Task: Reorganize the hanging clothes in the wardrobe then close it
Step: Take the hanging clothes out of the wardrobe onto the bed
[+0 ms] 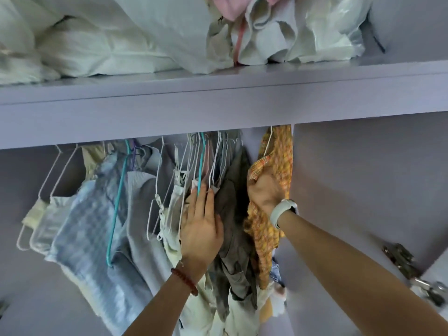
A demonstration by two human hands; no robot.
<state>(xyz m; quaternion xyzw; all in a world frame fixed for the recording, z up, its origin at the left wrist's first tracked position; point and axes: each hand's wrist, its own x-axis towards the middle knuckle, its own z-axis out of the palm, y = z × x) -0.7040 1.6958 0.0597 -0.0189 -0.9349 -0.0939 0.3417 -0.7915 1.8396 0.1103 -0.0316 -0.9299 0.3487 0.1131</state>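
**Two hands in the hanging clothes, wardrobe open**

Two hands are seen under the lavender shelf, the landmark used here. Below the shelf's middle, the left hand is laid flat, fingers straight, against a packed bunch of hanging clothes on white wire hangers; its fingertips touch a teal hanger. A red bead bracelet is worn on that wrist. Just right of it, below the shelf, the right hand is curled round the orange plaid shirt, gripping its fabric near the collar; the shirt hangs on a white hanger at the right end of the row, beside the inner wall. A white watch is worn on the right wrist. A grey-brown garment hangs between the two hands. Further left under the shelf, a blue checked garment and a second teal hanger are seen. On top of the shelf, white bedding and bags are piled. A metal door hinge is seen lower right of the shelf.
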